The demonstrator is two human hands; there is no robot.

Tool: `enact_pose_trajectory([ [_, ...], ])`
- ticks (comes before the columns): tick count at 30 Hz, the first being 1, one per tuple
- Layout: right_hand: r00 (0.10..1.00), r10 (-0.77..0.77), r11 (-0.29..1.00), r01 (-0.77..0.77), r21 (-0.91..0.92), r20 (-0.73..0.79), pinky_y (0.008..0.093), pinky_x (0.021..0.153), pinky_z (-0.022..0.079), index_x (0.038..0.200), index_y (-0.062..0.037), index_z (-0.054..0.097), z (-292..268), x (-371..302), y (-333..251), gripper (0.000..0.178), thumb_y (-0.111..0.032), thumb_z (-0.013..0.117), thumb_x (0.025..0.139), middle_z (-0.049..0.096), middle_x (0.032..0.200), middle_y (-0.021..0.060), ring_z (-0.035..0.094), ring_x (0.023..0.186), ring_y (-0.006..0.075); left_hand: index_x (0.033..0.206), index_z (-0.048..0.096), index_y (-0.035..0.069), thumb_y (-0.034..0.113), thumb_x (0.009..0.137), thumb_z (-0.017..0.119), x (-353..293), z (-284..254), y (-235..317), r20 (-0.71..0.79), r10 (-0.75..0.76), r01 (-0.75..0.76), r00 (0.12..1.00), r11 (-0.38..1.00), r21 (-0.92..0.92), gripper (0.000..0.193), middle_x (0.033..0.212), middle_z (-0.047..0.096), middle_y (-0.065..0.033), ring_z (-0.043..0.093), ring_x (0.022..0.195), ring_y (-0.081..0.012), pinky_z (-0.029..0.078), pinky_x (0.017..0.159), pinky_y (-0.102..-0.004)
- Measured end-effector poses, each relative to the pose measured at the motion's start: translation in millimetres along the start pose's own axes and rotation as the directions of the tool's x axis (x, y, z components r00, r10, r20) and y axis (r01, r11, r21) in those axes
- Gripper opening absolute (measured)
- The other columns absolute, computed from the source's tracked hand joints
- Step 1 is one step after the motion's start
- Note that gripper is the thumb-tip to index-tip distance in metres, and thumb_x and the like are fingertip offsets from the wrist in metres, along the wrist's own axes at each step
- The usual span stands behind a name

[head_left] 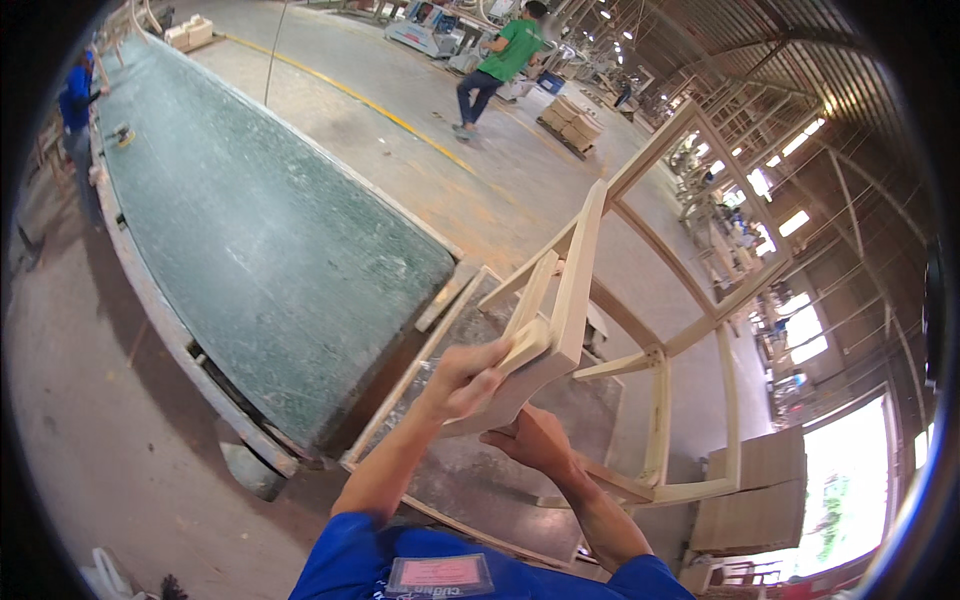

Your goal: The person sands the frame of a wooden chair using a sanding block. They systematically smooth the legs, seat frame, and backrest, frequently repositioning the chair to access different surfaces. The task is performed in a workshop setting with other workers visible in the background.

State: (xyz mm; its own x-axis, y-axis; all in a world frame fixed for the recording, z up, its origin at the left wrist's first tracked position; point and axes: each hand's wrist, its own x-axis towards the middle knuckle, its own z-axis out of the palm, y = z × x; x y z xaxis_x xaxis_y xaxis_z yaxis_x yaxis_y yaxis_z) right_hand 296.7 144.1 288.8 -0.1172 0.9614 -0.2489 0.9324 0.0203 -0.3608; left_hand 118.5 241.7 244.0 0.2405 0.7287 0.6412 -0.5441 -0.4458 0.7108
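Note:
A pale wooden chair frame (572, 300) rests tilted over a low worktable, with its open back frame (700, 215) rising at the far right. My left hand (470, 378) is closed around a pale yellowish block (525, 345) that looks like a sanding block, and its face lies against the end of the nearest rail. Lower and to the right, my right hand (535, 440) grips the underside of the same chair frame. Its fingertips are partly hidden by the wood.
A worktable (485, 500) with a wooden rim sits under the frame. To the left stretches a long table with a green top (270, 210), where a person in blue (78, 100) stands. Another person in green (520, 50) is across the floor. Brown panels (755, 490) stand at right.

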Motion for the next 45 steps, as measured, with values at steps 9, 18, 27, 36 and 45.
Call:
enact_pose_trajectory([
  [9, 1.0, -0.027, 0.998, 0.028, -0.06, 0.013, 0.0445, 0.089, 0.052, 0.125, -0.0098, 0.059, 12, 7, -4, 0.05, -0.031, 0.078, 0.085, 0.068, 0.116, 0.0168, 0.065, 0.108, 0.0378, 0.131, 0.062, 0.002, 0.012, 0.091, 0.064, 30, -11, 11, 0.134, 0.131, -0.13, 0.982, 0.991, -0.02, 0.042, 0.096, 0.069, -0.0205, 0.072, 0.085, -0.0274, 0.052, 0.072, -0.037],
  [18, 0.992, -0.127, 0.983, 0.125, -0.131, -0.006, 0.0434, 0.087, 0.053, 0.119, -0.0085, 0.065, 13, 7, -1, 0.041, -0.028, 0.078, 0.085, 0.07, 0.111, 0.0152, 0.066, 0.104, 0.0356, 0.125, 0.064, -0.004, 0.021, 0.091, 0.068, 30, -3, 14, 0.104, 0.122, -0.104, 0.987, 0.98, -0.168, 0.042, 0.099, 0.072, -0.0175, 0.071, 0.085, -0.0276, 0.054, 0.078, -0.033],
  [27, 0.977, -0.19, 0.979, 0.197, 0.06, -0.095, 0.0428, 0.087, 0.053, 0.117, -0.0073, 0.066, 13, 18, -16, 0.039, -0.021, 0.079, 0.084, 0.069, 0.112, 0.0142, 0.066, 0.106, 0.0336, 0.128, 0.063, -0.002, 0.021, 0.09, 0.066, 1, -11, 3, 0.046, 0.109, -0.106, 0.993, 0.993, -0.055, 0.044, 0.098, 0.07, -0.0211, 0.072, 0.085, -0.0284, 0.054, 0.076, -0.0337],
  [36, 0.955, -0.291, 0.955, 0.286, -0.082, -0.058, 0.0439, 0.086, 0.052, 0.117, -0.0033, 0.065, 8, 16, -11, 0.048, -0.025, 0.084, 0.079, 0.068, 0.109, 0.014, 0.064, 0.107, 0.0315, 0.128, 0.063, -0.002, 0.022, 0.09, 0.066, -47, -14, -30, 0.019, -0.036, 0.039, 0.999, 0.979, -0.199, 0.045, 0.098, 0.07, -0.0218, 0.073, 0.088, -0.0302, 0.054, 0.079, -0.0348],
  [45, 0.967, -0.216, 0.969, 0.229, 0.092, -0.132, 0.0446, 0.086, 0.052, 0.117, -0.0031, 0.063, 9, 20, -22, 0.046, -0.017, 0.084, 0.078, 0.066, 0.112, 0.0159, 0.065, 0.104, 0.0335, 0.132, 0.064, 0.007, 0.018, 0.093, 0.063, 13, -18, -13, 0.153, 0.157, -0.13, 0.976, 0.976, -0.174, 0.041, 0.11, 0.072, -0.0182, 0.071, 0.097, -0.0328, 0.054, 0.086, -0.0367],
])
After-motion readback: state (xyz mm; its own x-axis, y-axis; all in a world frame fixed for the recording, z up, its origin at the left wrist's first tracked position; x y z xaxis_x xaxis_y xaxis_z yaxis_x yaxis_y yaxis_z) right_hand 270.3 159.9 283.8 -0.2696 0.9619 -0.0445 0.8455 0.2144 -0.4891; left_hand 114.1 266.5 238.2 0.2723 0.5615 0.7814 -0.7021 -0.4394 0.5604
